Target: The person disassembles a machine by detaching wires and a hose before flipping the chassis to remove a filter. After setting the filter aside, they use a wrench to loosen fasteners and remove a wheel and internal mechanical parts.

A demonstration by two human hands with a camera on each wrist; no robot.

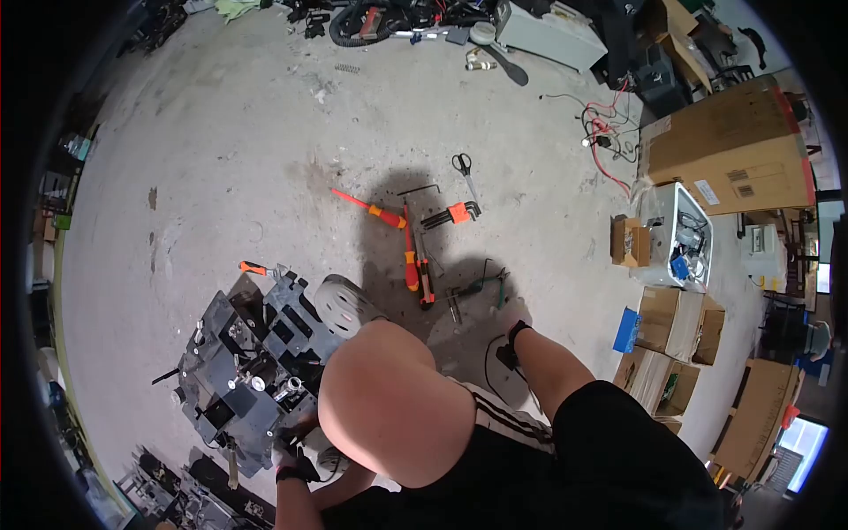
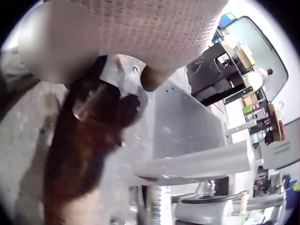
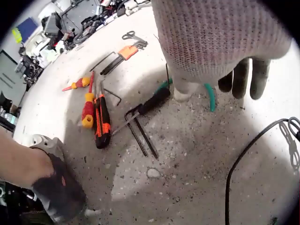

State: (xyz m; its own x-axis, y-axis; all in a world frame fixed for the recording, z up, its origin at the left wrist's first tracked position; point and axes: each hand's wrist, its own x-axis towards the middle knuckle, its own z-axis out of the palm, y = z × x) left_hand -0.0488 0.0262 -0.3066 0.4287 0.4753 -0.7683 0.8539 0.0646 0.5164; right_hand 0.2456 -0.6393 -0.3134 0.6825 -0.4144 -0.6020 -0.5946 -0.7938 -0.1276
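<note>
Tool pick: R hand (image 3: 220, 42) by green pliers (image 3: 210, 99), fingers loose, empty; L hand (image 2: 101, 122) on chassis (image 1: 256, 353), grip unclear. Next, prob.: pinch handle.

- At left, on floor (image 1: 265, 159): machine frame (image 1: 252, 362).
- Ahead, right of frame: screwdrivers (image 1: 412, 261); behind them hex keys (image 1: 452, 214), farther back scissors (image 1: 463, 166).
- Just right of screwdrivers: pliers (image 1: 488, 283).
- Far right: cardboard boxes (image 1: 729, 146).
</note>
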